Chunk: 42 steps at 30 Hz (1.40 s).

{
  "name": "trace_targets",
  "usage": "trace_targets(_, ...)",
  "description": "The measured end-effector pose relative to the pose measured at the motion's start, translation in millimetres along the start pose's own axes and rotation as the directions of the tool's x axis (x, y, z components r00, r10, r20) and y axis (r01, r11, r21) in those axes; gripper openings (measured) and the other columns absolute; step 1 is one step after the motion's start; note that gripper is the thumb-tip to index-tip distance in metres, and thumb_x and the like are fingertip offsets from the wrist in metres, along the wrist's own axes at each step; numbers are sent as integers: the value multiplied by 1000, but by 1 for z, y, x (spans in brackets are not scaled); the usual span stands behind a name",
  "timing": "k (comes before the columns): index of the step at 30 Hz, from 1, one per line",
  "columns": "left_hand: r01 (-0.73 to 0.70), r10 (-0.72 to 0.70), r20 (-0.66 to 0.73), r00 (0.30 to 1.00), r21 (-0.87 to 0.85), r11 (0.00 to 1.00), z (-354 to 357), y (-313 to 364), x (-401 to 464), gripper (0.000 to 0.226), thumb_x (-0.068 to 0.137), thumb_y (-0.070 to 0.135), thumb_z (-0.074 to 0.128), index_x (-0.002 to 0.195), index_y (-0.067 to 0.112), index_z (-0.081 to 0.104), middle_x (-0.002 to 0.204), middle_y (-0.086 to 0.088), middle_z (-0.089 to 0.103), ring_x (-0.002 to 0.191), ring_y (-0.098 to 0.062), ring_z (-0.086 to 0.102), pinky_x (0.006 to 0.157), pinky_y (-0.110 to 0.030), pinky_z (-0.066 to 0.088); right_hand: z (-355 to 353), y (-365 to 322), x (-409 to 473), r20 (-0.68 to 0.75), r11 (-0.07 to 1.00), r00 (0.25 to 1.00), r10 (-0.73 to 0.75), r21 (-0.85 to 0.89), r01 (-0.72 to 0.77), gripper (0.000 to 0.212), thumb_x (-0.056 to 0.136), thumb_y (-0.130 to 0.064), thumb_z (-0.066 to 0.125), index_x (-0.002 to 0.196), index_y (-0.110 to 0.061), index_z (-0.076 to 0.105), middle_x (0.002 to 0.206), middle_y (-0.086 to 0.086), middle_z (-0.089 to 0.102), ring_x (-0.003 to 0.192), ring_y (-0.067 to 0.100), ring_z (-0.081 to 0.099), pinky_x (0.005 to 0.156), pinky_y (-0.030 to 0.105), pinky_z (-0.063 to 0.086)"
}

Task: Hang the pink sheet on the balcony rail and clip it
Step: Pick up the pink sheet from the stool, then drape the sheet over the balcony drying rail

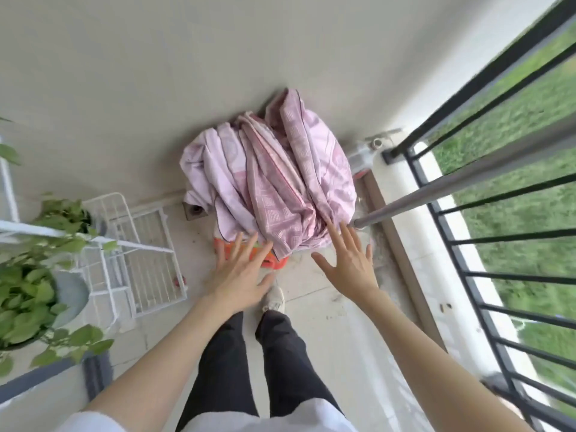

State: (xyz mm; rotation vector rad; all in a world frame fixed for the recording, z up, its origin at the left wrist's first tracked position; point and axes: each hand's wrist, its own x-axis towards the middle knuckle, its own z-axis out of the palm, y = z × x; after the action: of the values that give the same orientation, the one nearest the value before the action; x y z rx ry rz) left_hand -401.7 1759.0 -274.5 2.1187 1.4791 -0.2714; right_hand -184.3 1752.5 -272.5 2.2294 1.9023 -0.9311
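The pink sheet (268,182) lies bunched in a heap on an orange basket (268,260) against the far wall. Both my hands reach toward it with fingers spread and hold nothing. My left hand (241,271) hovers over the basket's near rim, just short of the sheet. My right hand (349,260) is at the heap's lower right edge, its fingertips close to the fabric. The black balcony rail (486,76) runs along the right side. No clips are visible.
A grey metal pole (461,185) slants in from the right, ending beside my right hand. A white wire rack (140,260) and potted green plants (31,294) stand at the left. My legs and a white shoe (274,299) are on the tiled floor below.
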Motion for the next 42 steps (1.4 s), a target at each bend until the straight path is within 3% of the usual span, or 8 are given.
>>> trace_targets(7, -119, 119, 36, 992, -17, 993, 52, -12, 97, 66, 91, 39, 47, 147, 23, 16, 158, -3, 3, 144, -28, -2, 113, -55, 3, 80, 24, 81, 80, 800, 930, 358, 488, -350, 70, 90, -48, 48, 147, -15, 24, 152, 7, 29, 141, 23, 24, 115, 42, 22)
trace_targets(13, -242, 223, 111, 968, 200, 949, 100, -26, 176, 100, 72, 58, 63, 147, 29, 4, 157, -12, -3, 142, -37, -8, 105, -68, -7, 123, 40, 150, 491, -7, 636, 595, 795, -606, 84, 76, -63, 60, 141, -22, 27, 134, -5, 40, 123, 22, 43, 101, 54, 39)
trace_targets(19, -223, 200, 134, 971, 190, 956, 107, -56, 192, 87, 70, 63, 61, 142, 27, 27, 153, -4, 25, 142, -33, 13, 104, -71, 6, 147, 33, 179, 552, -343, 660, 510, 834, -432, 79, 54, -61, 76, 121, -23, 59, 111, -1, 69, 102, 21, 64, 92, 44, 50)
trace_targets(24, -242, 248, 231, 941, -56, 969, 84, -36, 193, 110, 63, 76, 55, 146, 22, 7, 154, 4, 11, 143, -18, 6, 110, -62, 4, 123, 28, 155, 460, -278, 683, 567, 888, -367, 24, 84, -30, 66, 101, -13, 62, 82, 0, 67, 74, 14, 61, 67, 28, 49)
trace_targets(28, -235, 252, 139, 958, -125, 964, 68, -15, 187, 108, 60, 67, 66, 141, 10, 21, 140, -3, 36, 133, -22, 30, 109, -52, 19, 96, 13, 136, 377, -251, 792, 481, 924, -287, 13, 87, -22, 62, 96, -14, 66, 85, 1, 71, 79, 15, 65, 71, 27, 51)
trace_targets(33, -259, 229, -134, 964, -283, 924, 25, -12, 176, 67, 60, 43, 80, 104, 0, 55, 98, -13, 65, 97, -31, 60, 87, -33, 38, 48, -10, 121, 298, -264, 856, 423, 944, -198, 24, 85, -23, 63, 99, -3, 65, 82, 6, 71, 78, 19, 67, 76, 30, 54)
trace_targets(36, -276, 197, -223, 955, -411, 869, -32, -2, 163, 59, 66, 31, 79, 113, 4, 56, 105, -14, 67, 100, -33, 60, 74, -28, 37, 1, -32, 115, 288, -213, 899, 331, 951, -226, 41, 87, -40, 58, 110, -7, 62, 90, 5, 72, 75, 15, 67, 62, 24, 52)
trace_targets(42, -277, 114, -305, 945, -570, 774, -168, 14, 136, 63, 65, 25, 81, 121, 23, 54, 106, 6, 67, 104, -17, 61, 76, -17, 40, -113, -94, 107, 183, -3, 974, 132, 983, -184, 76, 61, -72, 63, 125, -31, 54, 122, -3, 64, 110, 19, 60, 87, 38, 49)
